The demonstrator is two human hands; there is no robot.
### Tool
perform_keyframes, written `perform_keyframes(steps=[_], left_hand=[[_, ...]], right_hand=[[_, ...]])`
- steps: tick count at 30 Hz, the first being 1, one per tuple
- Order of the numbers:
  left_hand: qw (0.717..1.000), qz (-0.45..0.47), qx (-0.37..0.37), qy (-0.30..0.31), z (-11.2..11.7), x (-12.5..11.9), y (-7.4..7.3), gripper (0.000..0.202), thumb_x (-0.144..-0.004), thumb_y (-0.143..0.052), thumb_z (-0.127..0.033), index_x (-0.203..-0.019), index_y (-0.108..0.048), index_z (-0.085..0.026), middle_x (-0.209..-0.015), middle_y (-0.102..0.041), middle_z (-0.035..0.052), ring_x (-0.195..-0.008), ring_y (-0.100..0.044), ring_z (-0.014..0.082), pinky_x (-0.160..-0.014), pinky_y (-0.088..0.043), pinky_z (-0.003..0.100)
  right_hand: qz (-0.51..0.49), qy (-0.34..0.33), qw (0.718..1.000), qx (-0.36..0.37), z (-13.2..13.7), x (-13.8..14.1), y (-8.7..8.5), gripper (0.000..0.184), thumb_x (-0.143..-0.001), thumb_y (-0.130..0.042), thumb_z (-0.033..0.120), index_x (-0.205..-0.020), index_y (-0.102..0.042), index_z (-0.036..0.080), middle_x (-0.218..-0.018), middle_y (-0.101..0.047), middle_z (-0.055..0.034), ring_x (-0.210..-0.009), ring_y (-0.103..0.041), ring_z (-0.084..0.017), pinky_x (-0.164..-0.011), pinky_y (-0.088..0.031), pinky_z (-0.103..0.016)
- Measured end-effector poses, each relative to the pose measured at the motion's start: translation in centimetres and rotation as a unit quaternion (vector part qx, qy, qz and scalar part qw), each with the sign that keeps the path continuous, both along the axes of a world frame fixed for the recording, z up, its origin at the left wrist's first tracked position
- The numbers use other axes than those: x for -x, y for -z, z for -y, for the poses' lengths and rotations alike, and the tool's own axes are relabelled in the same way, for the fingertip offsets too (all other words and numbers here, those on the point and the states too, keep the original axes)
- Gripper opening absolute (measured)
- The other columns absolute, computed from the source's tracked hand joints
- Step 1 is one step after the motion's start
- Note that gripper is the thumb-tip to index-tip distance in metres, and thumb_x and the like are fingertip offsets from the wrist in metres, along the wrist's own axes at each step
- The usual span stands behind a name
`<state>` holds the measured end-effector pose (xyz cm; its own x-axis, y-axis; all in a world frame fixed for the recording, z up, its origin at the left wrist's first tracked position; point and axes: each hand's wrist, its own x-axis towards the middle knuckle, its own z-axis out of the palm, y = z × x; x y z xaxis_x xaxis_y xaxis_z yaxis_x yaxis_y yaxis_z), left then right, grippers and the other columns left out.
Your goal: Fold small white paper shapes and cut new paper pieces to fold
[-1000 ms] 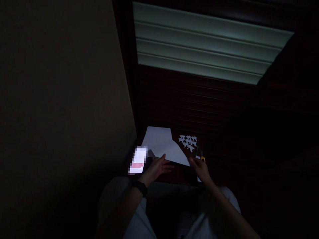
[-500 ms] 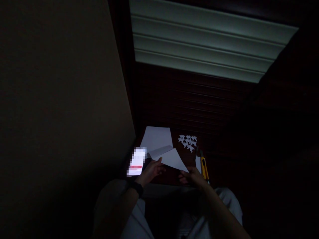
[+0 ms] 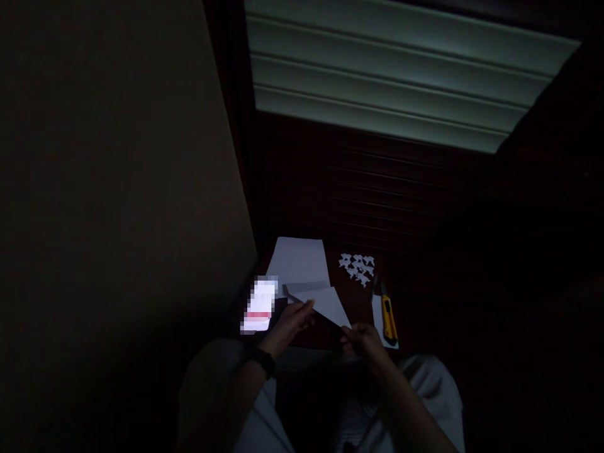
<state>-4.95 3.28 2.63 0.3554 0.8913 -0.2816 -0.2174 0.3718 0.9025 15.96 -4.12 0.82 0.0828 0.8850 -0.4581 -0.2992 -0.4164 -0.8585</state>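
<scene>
A partly folded sheet of white paper [image 3: 325,302] is held between both my hands, tilted above the dark table. My left hand [image 3: 295,318] pinches its lower edge, thumb on top. At the sheet's right corner, the fingers of my right hand [image 3: 361,340] are closed on the paper. Behind it lies a flat stack of white paper [image 3: 299,258], partly covered by the held sheet. A lit phone [image 3: 258,308], its screen blurred out, sits left of my left hand. To the right of my right hand is a yellow utility knife [image 3: 388,321].
Several small folded white paper pieces [image 3: 357,267] lie grouped at the back right of the table. The knife rests partly on a small white paper strip [image 3: 378,308]. A wall [image 3: 117,157] rises at the left, and a slatted panel [image 3: 377,82] stands beyond the table.
The held sheet has shifted slightly right and its left flap now stands differently. My left hand moved a little right along the edge; my right hand's fingers closed tighter at the corner.
</scene>
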Motion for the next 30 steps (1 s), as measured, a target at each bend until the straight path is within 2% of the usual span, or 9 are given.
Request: perform_keyframes(steps=[3,9,14,20,23,26,28,30], left_hand=[[0.995,-0.089,-0.025,-0.027,-0.1,-0.8,0.2,0.041,-0.069,-0.061,-0.054,-0.073,-0.060,-0.013,-0.066,-0.061,0.0039,-0.060,-0.059,0.0136,-0.051,-0.039,0.022],[0.995,-0.095,-0.024,-0.027,-0.2,-0.8,0.4,0.043,-0.068,-0.061,-0.055,-0.074,-0.060,-0.012,-0.070,-0.063,0.0065,-0.061,-0.061,0.0153,-0.050,-0.037,0.021],[0.997,-0.079,-0.024,-0.008,-0.3,-0.6,1.0,0.042,-0.070,-0.061,-0.053,-0.077,-0.061,-0.012,-0.075,-0.065,0.0085,-0.062,-0.061,0.0142,-0.052,-0.037,0.021],[0.999,-0.039,0.007,-0.028,-0.6,-0.4,1.1,0.040,-0.069,-0.064,-0.052,-0.078,-0.059,-0.013,-0.081,-0.064,0.0075,-0.065,-0.062,0.0146,-0.053,-0.039,0.021],[1.000,-0.029,0.007,-0.002,-0.6,-0.2,0.7,0.041,-0.069,-0.064,-0.051,-0.081,-0.061,-0.012,-0.084,-0.065,0.0091,-0.066,-0.063,0.0148,-0.053,-0.038,0.021],[0.998,-0.032,-0.024,0.043,-0.4,0.0,0.2,0.042,-0.071,-0.061,-0.051,-0.085,-0.063,-0.012,-0.085,-0.066,0.0095,-0.064,-0.062,0.0133,-0.050,-0.036,0.021],[0.995,-0.044,-0.042,0.074,-0.2,0.0,0.0,0.043,-0.072,-0.059,-0.052,-0.084,-0.064,-0.011,-0.079,-0.067,0.0089,-0.062,-0.060,0.0130,-0.049,-0.035,0.020],[0.992,-0.052,-0.049,0.101,0.1,-0.1,-0.1,0.045,-0.073,-0.058,-0.053,-0.084,-0.065,-0.011,-0.076,-0.067,0.0087,-0.062,-0.060,0.0135,-0.049,-0.035,0.020]], right_hand=[[-0.030,0.055,0.998,0.025,0.8,1.3,0.2,0.040,-0.055,-0.077,0.043,-0.067,-0.050,0.017,-0.061,-0.066,-0.0037,-0.047,-0.058,-0.014,-0.043,-0.047,-0.026],[-0.050,0.146,0.988,0.009,2.4,2.9,0.0,0.034,-0.056,-0.077,0.039,-0.069,-0.054,0.017,-0.073,-0.066,-0.0031,-0.054,-0.056,-0.011,-0.049,-0.049,-0.025],[-0.075,0.171,0.982,0.023,2.8,3.2,0.2,0.031,-0.056,-0.078,0.033,-0.069,-0.054,0.018,-0.071,-0.064,-0.0012,-0.054,-0.054,-0.011,-0.052,-0.049,-0.026],[-0.094,0.168,0.981,0.026,4.2,2.4,1.1,0.029,-0.055,-0.079,0.029,-0.065,-0.053,0.018,-0.067,-0.063,0.0004,-0.054,-0.054,-0.011,-0.055,-0.049,-0.028],[-0.051,0.183,0.982,-0.009,4.0,1.2,1.3,0.032,-0.055,-0.079,0.033,-0.061,-0.052,0.018,-0.058,-0.060,0.0021,-0.050,-0.053,-0.011,-0.052,-0.047,-0.026],[0.001,0.211,0.975,-0.074,2.0,0.3,0.7,0.032,-0.058,-0.077,0.039,-0.063,-0.054,0.019,-0.058,-0.060,0.0028,-0.056,-0.057,-0.013,-0.055,-0.046,-0.025],[-0.019,0.170,0.983,-0.063,-0.1,0.1,-0.3,0.032,-0.059,-0.076,0.042,-0.074,-0.060,0.019,-0.073,-0.066,-0.0003,-0.071,-0.062,-0.016,-0.063,-0.048,-0.026],[-0.071,0.067,0.994,-0.042,-2.2,0.2,-1.3,0.039,-0.064,-0.070,0.050,-0.087,-0.063,0.018,-0.083,-0.069,-0.0048,-0.078,-0.063,-0.021,-0.065,-0.048,-0.030]])
